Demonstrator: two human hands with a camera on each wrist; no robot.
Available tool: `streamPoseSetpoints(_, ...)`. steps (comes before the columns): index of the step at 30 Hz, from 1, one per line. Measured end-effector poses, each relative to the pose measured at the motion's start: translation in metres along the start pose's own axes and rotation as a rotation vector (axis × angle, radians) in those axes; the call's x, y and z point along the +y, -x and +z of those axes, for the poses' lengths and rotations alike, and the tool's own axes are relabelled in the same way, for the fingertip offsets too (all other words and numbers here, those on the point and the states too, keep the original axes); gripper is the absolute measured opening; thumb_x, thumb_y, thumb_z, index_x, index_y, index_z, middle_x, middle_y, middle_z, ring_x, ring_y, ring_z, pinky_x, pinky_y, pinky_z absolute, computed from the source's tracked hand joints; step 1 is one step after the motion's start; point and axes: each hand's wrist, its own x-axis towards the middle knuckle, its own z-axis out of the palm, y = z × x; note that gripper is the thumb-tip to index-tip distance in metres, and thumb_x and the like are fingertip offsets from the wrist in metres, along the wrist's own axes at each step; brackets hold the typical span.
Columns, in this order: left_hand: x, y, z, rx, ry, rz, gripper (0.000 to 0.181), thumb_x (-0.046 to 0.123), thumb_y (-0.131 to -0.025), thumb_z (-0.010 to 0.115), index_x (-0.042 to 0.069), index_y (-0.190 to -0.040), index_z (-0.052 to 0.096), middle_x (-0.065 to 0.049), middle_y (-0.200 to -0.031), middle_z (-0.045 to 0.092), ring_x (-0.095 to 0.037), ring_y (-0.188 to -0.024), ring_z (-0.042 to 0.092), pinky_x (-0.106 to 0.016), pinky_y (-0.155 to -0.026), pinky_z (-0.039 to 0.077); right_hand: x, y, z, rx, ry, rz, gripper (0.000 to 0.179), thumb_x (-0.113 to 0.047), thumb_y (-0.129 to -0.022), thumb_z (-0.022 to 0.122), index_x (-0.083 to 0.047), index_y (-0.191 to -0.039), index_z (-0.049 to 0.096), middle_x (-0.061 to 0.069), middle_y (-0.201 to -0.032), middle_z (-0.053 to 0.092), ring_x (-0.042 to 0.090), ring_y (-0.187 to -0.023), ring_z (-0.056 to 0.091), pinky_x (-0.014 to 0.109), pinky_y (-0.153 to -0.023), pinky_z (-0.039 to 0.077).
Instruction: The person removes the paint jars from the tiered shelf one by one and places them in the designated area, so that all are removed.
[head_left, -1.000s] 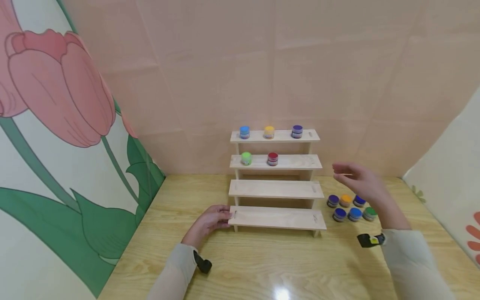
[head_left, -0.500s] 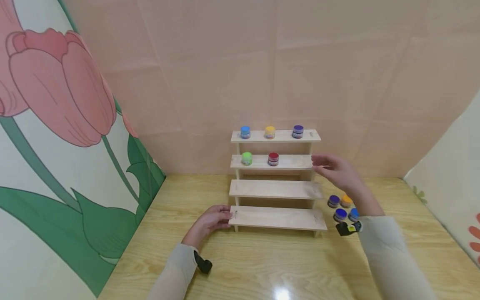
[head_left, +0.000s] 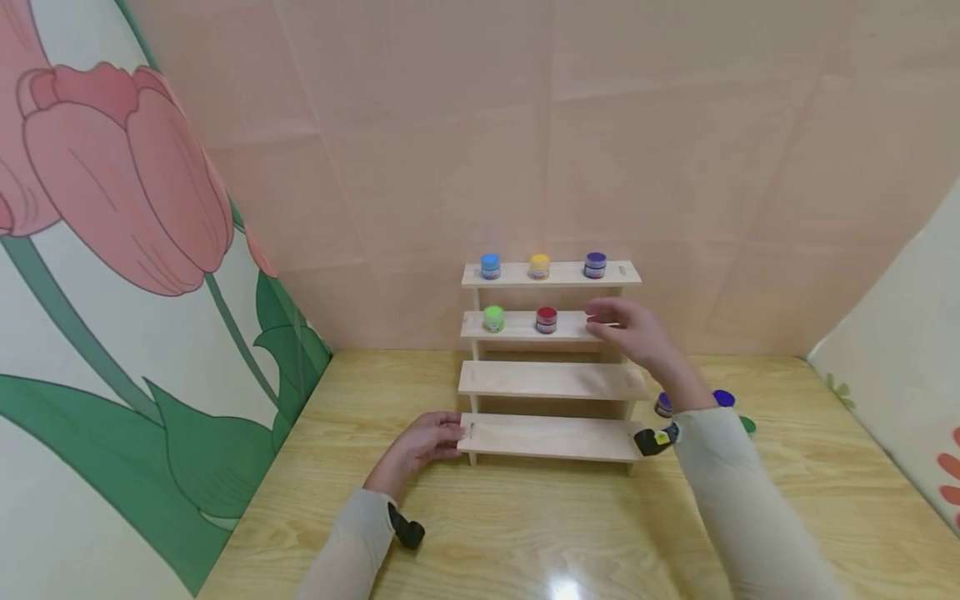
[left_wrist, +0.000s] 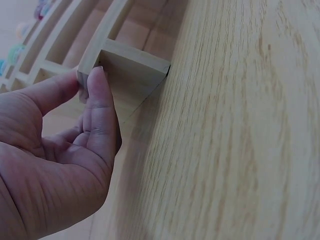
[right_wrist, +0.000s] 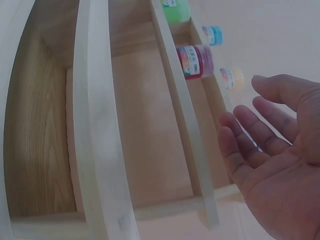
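Presently, the four-tier wooden rack (head_left: 551, 379) stands upright on the wood-grain bench (head_left: 517, 533) and serves as reference for all positions; the left hand (head_left: 423, 439) is at the rack's left end, its thumb and fingers pinching the end of the lowest tier; the right hand (head_left: 626, 329) is at the rack's right end, level with the second tier from the top, its fingers loosely bent and grasping nothing; whether it touches the rack cannot be determined.

On the rack's top tier, from left to right, sit a light blue jar (head_left: 491, 267), a yellow jar (head_left: 539, 267) and a purple jar (head_left: 595, 266); on the rack's second tier, a light green jar (head_left: 493, 319) sits toward the left and a red jar (head_left: 547, 321) near the middle, the latter just left of the right hand; all five are upright.

To the right of the rack, on the bench, a dark purple jar (head_left: 662, 406), a dark blue lid (head_left: 723, 398) and a green lid (head_left: 748, 424) show beside the right sleeve (head_left: 738, 483), which partly hides them; behind the rack hangs a creased pink sheet (head_left: 420, 150); left of the rack is a tulip-printed panel (head_left: 120, 167).
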Motion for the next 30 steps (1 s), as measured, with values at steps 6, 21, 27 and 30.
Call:
streamPoseSetpoints(6, 0.000, 0.000, 0.000, -0.005, -0.007, 0.013, 0.044, 0.001, -0.097, 0.062, -0.014, -0.136, 0.048, -0.010, -0.103, 0.067, -0.016, -0.085, 0.065, -0.025, -0.068, 0.058, -0.004, -0.012, 0.010, -0.003, -0.025, 0.029, 0.040, -0.019, -0.100, 0.065, -0.003, -0.137, 0.056, 0.021, -0.137, 0.059, 0.037, -0.126, 0.055, 0.053, -0.106, 0.046)
streamPoseSetpoints(21, 0.002, 0.002, 0.001, -0.006, -0.006, 0.009, 0.045, 0.002, -0.098, 0.061, -0.013, -0.137, 0.047, -0.009, -0.100, 0.067, -0.014, -0.082, 0.065, -0.023, -0.066, 0.057, -0.004, -0.038, 0.027, -0.016, -0.056, 0.024, 0.046, -0.018, -0.098, 0.068, 0.001, -0.138, 0.055, 0.021, -0.137, 0.059, 0.037, -0.126, 0.056, 0.052, -0.107, 0.046)
streamPoseSetpoints(27, 0.001, 0.001, 0.000, -0.008, -0.006, 0.011, 0.045, 0.002, -0.098, 0.062, -0.014, -0.137, 0.047, -0.008, -0.099, 0.067, -0.014, -0.083, 0.065, -0.022, -0.066, 0.057, -0.005, -0.043, 0.034, -0.026, -0.057, 0.045, 0.048, -0.018, -0.097, 0.071, 0.000, -0.138, 0.055, 0.021, -0.134, 0.061, 0.037, -0.124, 0.057, 0.052, -0.106, 0.047)
streamPoseSetpoints(30, 0.001, 0.000, 0.000, -0.006, -0.006, 0.009, 0.043, 0.002, -0.097, 0.062, -0.013, -0.136, 0.049, -0.008, -0.097, 0.067, -0.014, -0.082, 0.065, -0.022, -0.065, 0.057, -0.007, -0.044, 0.036, -0.038, -0.051, 0.055, 0.050, -0.019, -0.097, 0.070, 0.000, -0.141, 0.054, 0.020, -0.135, 0.061, 0.036, -0.126, 0.056, 0.051, -0.107, 0.046)
